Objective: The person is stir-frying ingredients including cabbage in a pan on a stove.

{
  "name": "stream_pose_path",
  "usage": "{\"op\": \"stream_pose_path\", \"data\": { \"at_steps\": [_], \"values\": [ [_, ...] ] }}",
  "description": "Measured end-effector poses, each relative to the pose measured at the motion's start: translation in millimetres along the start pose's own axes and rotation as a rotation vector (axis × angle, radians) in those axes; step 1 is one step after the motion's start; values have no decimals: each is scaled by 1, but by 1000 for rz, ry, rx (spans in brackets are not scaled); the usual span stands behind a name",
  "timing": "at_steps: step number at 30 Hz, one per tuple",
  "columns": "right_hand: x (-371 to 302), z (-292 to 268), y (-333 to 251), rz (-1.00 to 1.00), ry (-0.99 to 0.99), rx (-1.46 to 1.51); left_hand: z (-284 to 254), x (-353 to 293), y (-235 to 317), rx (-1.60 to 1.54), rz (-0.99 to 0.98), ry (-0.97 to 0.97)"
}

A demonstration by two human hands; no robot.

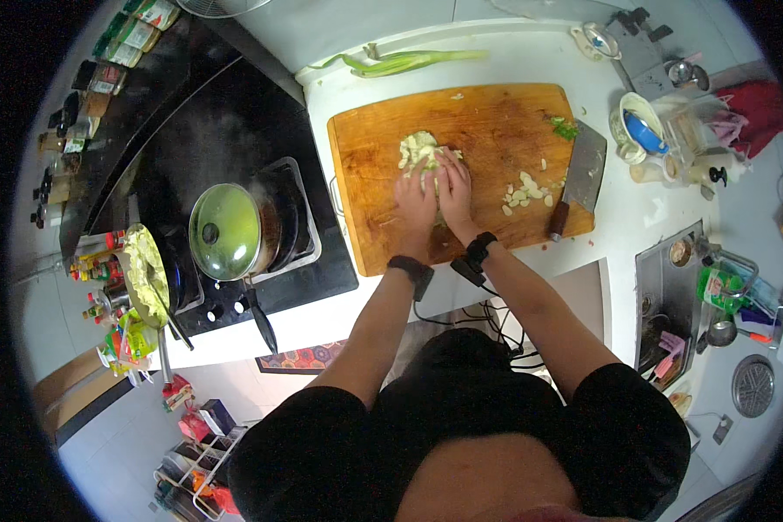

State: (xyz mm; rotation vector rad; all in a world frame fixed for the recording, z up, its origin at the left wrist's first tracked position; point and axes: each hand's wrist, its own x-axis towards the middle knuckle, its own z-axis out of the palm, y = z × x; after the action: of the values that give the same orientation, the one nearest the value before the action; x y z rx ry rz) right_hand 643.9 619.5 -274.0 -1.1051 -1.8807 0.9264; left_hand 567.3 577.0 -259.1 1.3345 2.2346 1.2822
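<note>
Side by side, a person's left hand [416,198] and right hand [454,189] cup a pale chopped vegetable pile [418,144], left of centre on a wooden cutting board [496,122], whether gripping or loose I cannot tell.

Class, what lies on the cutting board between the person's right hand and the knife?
In the head view, a loose scatter of pale slices lies on the board between the right hand and the knife.

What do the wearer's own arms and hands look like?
The left hand and right hand are ungloved. Short black sleeves leave the forearms bare. Each wrist has a black strap with a boxy dark module; thin dark cabling trails near them.
</note>
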Motion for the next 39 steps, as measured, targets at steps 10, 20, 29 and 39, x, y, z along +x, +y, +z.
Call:
{"op": "stream_pose_path", "data": {
  "at_steps": [10,20,29,39],
  "values": [
    [34,-26,-93,176,179,652,-33,25,79,-830,-178,138],
    [-6,-50,-151,54,304,686,-78,-6,112,-872,-118,76],
    [-55,-41,-296,-45,364,754,-215,-40,152,-788,99,324],
    [-148,121,-474,-68,148,815,-441,-67,40,-828,94,396]
  ]
}}
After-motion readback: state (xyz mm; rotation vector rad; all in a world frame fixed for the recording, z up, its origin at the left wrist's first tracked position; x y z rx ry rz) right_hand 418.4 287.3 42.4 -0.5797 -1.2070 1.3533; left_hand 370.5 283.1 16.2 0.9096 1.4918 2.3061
